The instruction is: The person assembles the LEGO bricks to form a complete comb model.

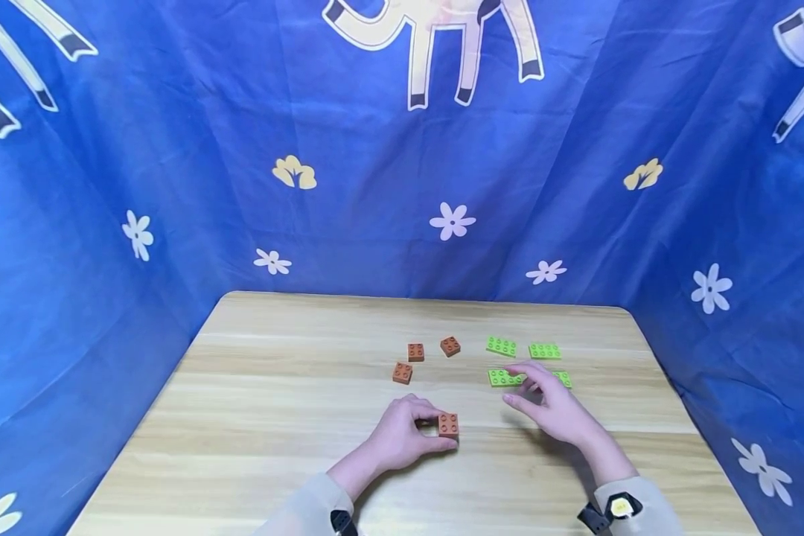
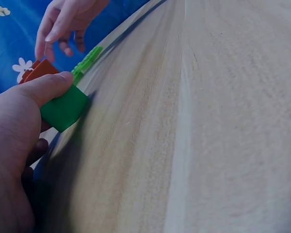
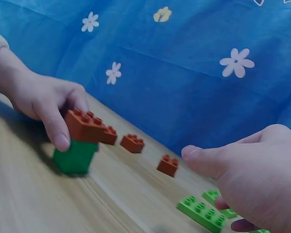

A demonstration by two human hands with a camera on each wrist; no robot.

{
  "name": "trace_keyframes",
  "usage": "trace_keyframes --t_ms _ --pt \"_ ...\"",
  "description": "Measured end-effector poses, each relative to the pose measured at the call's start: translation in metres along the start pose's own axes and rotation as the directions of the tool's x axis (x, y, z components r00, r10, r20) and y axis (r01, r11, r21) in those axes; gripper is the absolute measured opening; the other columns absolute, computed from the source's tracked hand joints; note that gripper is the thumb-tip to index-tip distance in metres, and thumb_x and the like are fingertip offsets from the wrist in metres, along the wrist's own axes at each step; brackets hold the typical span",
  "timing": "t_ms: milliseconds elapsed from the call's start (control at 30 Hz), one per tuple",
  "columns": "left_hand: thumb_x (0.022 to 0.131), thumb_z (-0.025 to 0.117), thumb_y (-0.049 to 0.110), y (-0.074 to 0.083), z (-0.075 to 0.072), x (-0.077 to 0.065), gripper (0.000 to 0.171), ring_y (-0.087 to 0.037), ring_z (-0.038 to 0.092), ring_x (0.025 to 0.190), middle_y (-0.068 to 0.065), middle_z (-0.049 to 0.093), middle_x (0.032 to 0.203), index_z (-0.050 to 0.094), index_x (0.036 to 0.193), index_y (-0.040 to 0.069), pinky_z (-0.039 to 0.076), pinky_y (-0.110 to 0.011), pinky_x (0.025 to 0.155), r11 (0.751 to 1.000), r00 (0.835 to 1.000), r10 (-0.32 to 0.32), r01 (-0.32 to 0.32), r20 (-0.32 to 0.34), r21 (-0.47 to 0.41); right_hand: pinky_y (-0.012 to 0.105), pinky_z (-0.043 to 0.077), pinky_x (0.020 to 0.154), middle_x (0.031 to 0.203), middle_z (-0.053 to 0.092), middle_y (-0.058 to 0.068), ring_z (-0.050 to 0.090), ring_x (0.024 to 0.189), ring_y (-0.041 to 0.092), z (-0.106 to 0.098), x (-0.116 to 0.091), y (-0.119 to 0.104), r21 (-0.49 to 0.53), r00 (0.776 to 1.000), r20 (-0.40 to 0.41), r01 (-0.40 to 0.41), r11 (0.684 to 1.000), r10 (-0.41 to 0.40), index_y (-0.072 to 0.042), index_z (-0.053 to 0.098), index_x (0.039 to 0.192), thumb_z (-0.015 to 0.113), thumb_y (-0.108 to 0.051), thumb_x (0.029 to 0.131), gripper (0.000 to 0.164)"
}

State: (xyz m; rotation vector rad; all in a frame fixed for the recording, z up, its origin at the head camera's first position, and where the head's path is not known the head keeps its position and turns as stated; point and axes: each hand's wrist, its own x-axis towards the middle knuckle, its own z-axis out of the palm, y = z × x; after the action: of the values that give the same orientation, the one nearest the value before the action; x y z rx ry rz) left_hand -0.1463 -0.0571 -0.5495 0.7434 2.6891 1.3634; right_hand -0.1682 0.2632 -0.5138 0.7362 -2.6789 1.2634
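My left hand (image 1: 402, 435) grips a small stack between thumb and fingers, near the front middle of the table. The stack is a brown four-stud brick (image 1: 448, 424) on top of a green block (image 3: 75, 158), whose side also shows in the left wrist view. To the right, my right hand (image 1: 552, 409) hovers with bent, parted fingers and nothing between them. Its fingertips overlap a light green eight-stud plate (image 1: 502, 378) in the head view. Another light green plate (image 1: 563, 378) is partly hidden behind this hand.
Behind the right hand lie two more light green plates, one at the left (image 1: 501, 346) and one at the right (image 1: 545, 351). Three loose brown bricks (image 1: 415, 352) lie beyond the left hand on the wooden table (image 1: 275, 387). A blue patterned curtain (image 1: 375, 186) surrounds the table.
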Motion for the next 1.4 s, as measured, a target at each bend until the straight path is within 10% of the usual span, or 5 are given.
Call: trace_keyframes --t_ms 1400 --pt "0.074 0.097 0.044 0.0 0.002 0.0 0.049 -0.005 0.059 0.093 0.021 0.072 0.097 0.084 0.111 0.014 0.05 -0.03 0.088 1.0 1.0 -0.004 0.004 0.0 -0.031 0.065 0.035 0.111 0.132 0.062 0.022 0.052 0.129 0.047 -0.045 -0.017 0.09 -0.145 0.981 -0.081 -0.185 0.972 0.175 0.002 0.066 0.135 0.085 -0.007 0.089 0.051"
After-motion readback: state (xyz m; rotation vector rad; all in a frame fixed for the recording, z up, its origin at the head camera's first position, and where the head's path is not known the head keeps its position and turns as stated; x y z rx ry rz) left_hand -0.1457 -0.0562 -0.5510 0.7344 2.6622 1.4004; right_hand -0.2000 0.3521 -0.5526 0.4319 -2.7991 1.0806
